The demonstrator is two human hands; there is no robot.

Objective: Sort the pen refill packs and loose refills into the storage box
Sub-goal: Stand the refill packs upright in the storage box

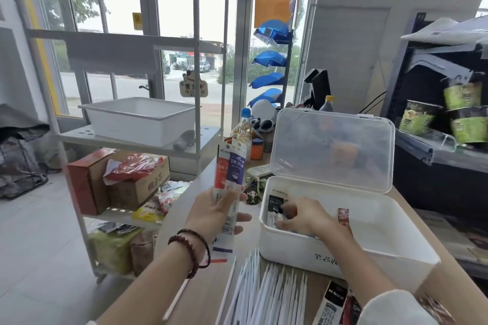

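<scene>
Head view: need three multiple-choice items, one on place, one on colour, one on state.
1. Where is the right hand?
A on the window handle
B inside the storage box
C on the floor

2. Which label colours show on the refill packs that the left hand holds?
A green and yellow
B black and gold
C red and purple

3. The box's lid is:
A open, standing up
B shut
C taken off

Key:
1 B, its fingers reach below the box rim.
2 C, both labels show above the hand.
3 A, the clear lid stands upright behind the box.
</scene>
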